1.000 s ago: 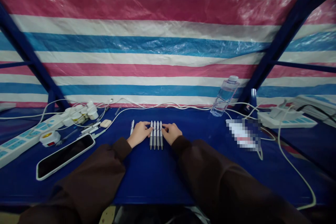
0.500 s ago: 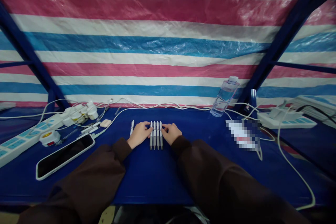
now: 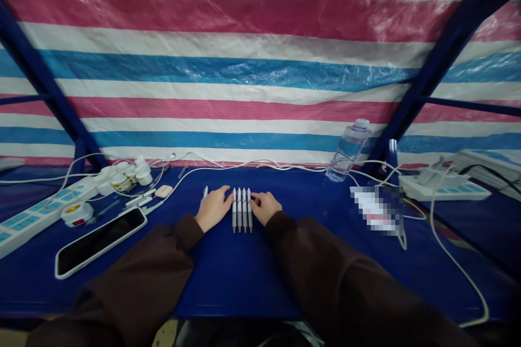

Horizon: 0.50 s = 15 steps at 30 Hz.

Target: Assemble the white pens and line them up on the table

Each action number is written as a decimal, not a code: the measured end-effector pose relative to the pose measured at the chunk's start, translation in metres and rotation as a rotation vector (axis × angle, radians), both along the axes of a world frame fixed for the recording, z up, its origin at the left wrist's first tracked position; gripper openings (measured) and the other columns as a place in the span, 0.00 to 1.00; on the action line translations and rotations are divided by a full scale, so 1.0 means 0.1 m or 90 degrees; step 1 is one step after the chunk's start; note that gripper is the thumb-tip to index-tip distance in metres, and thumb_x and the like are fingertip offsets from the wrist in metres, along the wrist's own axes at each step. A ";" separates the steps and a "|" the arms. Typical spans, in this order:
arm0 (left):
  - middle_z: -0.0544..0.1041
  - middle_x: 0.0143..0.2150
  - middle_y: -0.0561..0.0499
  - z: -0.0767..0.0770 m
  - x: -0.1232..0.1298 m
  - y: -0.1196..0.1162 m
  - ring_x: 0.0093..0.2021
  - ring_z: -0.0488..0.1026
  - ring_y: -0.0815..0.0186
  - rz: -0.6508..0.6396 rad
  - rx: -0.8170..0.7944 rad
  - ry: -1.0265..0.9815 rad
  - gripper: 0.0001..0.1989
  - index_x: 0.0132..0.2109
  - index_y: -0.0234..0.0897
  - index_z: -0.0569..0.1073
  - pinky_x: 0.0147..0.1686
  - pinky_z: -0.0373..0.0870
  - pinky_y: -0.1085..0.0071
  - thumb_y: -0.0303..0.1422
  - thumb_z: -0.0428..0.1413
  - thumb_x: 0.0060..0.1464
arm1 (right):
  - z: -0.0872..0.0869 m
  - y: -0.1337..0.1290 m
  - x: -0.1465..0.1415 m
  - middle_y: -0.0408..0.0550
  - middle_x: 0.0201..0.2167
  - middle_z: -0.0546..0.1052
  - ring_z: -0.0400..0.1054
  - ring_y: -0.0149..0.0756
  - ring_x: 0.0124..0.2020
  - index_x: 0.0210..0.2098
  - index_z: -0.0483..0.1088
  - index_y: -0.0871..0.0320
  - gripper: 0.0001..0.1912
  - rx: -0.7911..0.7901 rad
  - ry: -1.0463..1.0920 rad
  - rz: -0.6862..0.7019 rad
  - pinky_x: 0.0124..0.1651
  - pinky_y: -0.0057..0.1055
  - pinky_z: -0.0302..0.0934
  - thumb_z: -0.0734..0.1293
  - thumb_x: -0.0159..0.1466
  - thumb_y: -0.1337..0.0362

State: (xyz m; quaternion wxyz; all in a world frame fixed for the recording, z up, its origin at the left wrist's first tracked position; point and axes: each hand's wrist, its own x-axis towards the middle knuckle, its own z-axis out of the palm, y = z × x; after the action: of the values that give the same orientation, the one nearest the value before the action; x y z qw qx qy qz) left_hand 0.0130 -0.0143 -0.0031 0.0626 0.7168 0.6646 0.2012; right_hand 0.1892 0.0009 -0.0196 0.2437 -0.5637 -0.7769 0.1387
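Note:
Several white and grey pens [image 3: 239, 211] lie side by side in a tight row on the blue table, their dark tips toward me. My left hand [image 3: 213, 209] rests just left of the row, its thumb side close to the leftmost pen; its fingers are stretched out and it holds nothing. On the other side, my right hand [image 3: 266, 208] is against the rightmost pen near its upper end, fingers slightly bent and apart, not wrapped round it. Another pen [image 3: 205, 192] lies apart to the left, partly hidden behind my left hand.
A phone [image 3: 101, 243], a power strip [image 3: 44, 211] with chargers and loose cables stand on the left. At the back right is a clear bottle [image 3: 347, 152], with a blurred packet [image 3: 376, 211] and another power strip [image 3: 451, 188] beyond. A striped sheet [image 3: 244, 76] hangs behind.
My left hand has shifted slightly left, away from the row, and now covers more of the lone pen. My right hand and the row look almost unchanged.

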 end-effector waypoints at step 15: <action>0.74 0.40 0.31 0.08 -0.10 -0.13 0.38 0.75 0.52 0.159 -0.045 0.334 0.28 0.61 0.21 0.55 0.33 0.66 0.62 0.21 0.44 0.52 | -0.03 0.03 0.00 0.45 0.27 0.74 0.64 0.40 0.39 0.40 0.74 0.53 0.13 -0.019 0.049 -0.030 0.40 0.31 0.57 0.59 0.62 0.62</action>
State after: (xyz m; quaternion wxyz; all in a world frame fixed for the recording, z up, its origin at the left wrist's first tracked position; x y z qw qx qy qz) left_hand 0.0030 -0.0272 0.0048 -0.1118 0.6544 0.7478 -0.0084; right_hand 0.1892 0.0039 -0.0225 0.2677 -0.5800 -0.7512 0.1661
